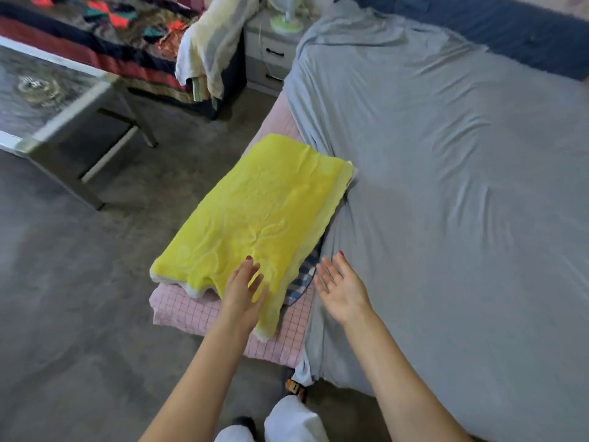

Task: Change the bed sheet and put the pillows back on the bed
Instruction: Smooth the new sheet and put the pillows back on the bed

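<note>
Now both hands reach forward over the near corner of the bed (446,186). The left hand (245,288) lies with straight fingers on the near end of a yellow pillow (255,208) and holds nothing. The right hand (342,285) is just beside it, palm turned inward, fingers straight and spread — whether it touches the cloth under it, I cannot tell. A grey sheet (462,234) covers the mattress, with many wrinkles. The yellow pillow rests along the left edge of the bed, on a pink checked cloth (197,311) which comes out from under the grey sheet. A blue checked cloth (301,282) shows between the pillow and the grey sheet. On the left, on the floor (63,298), stands a glass-topped table (47,90) — well apart from the bed. At the head of the bed is a nightstand (271,55) with a small fan (287,17) on it.
</note>
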